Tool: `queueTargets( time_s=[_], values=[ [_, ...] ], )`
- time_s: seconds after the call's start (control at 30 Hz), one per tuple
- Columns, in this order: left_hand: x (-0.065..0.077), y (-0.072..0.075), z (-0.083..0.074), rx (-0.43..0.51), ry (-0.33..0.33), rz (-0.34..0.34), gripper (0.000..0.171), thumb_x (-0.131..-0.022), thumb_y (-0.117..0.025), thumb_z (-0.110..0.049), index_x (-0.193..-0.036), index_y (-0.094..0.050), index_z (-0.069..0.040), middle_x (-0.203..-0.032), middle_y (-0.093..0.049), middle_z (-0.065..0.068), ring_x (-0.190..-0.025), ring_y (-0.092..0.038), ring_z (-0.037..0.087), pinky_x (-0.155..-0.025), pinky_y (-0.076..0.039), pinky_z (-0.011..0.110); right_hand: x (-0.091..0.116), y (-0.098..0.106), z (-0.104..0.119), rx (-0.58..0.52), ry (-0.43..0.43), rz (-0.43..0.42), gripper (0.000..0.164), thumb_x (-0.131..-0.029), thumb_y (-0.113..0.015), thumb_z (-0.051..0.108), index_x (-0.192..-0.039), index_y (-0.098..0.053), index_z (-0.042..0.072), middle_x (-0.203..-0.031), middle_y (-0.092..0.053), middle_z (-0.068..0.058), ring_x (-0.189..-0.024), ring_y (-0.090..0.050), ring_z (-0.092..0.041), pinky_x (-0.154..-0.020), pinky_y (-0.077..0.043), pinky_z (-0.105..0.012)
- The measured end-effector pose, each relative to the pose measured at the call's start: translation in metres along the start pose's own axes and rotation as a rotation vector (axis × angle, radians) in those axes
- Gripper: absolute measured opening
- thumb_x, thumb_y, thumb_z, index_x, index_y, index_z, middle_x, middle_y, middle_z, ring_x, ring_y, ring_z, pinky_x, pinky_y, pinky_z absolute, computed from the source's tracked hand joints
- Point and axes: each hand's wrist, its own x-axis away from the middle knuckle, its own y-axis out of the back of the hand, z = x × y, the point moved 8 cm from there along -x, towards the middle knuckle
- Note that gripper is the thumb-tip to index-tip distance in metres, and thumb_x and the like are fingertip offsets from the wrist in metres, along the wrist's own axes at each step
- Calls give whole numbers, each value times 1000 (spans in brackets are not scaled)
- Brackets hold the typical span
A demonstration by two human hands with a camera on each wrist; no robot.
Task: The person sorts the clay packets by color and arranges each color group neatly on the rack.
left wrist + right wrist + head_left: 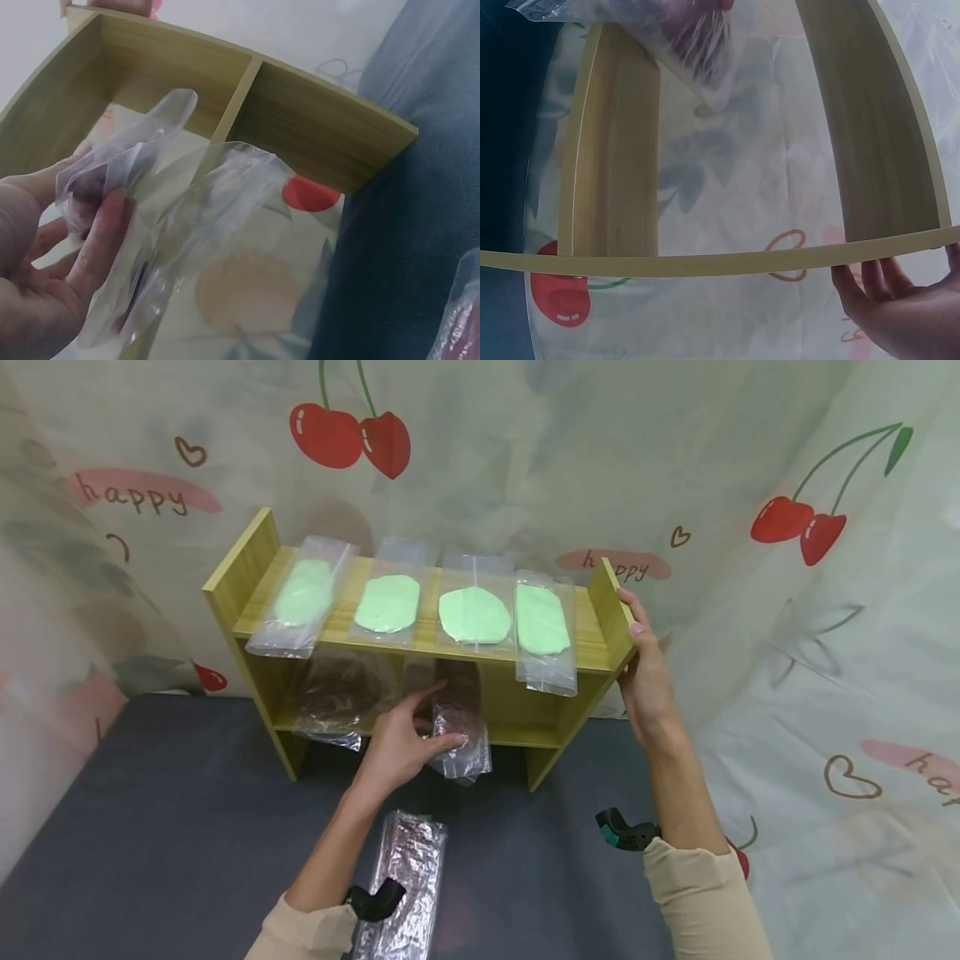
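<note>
A wooden shelf [517, 737] stands at the back of the dark table. My left hand [397, 743] pinches a clear plastic bag [461, 739] with dark contents between thumb and fingers, at the front of the lower compartment; the left wrist view also shows this bag [124, 169] in the hand. Beside it, another clear bag [337, 685] with something dark inside lies on the same lower board. On the right, my right hand [648, 685] rests its fingers against the outer face of the side panel [697, 265], with none over the inner side.
Several clear bags with flat pale green pieces [474, 615] lie along the top board, some hanging over its front edge. A stack of shiny clear bags [408, 868] lies on the dark table [180, 827] near my left forearm. Cherry-printed cloth [480, 460] hangs behind the shelf.
</note>
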Motion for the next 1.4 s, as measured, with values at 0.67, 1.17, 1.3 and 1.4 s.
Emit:
queueTargets(
  time_s=[0.67,1.17,1.3,1.4],
  values=[
    [-15,-19,-6,-147,-63,-139,80,-73,-90,-30,-143,-54,-13,-122,-67,18,-98,-66,38,-86,-52,47,-1,0,-1,8,10,13,49,-104,-29,35,-153,-34,28,-129,-41,-9,-110,-42,-20,-94,-30,-42],
    [-5,-19,-12,-347,-107,-315,54,-70,-89,-44,-112,-74,-13,-101,-69,15,-79,-67,34,-64,-53,47,-1,0,0,5,10,7,49,-104,-29,34,-152,-35,28,-130,-41,-8,-111,-42,-20,-94,-30,-42],
    [-3,-16,-13,-275,-129,-306,49,-75,-87,-41,-112,-73,-12,-91,-67,12,-64,-62,20,-59,-50,39,-1,0,0,4,11,10,49,-104,-29,34,-152,-35,28,-131,-40,-9,-112,-42,-21,-94,-30,-42],
    [0,-12,-13,-192,-155,-303,43,-80,-84,-36,-113,-73,-11,-88,-66,12,-59,-59,13,-56,-49,36,-1,-1,0,1,9,12,49,-104,-29,34,-152,-35,28,-131,-40,-9,-112,-42,-21,-95,-30,-42]
  ],
)
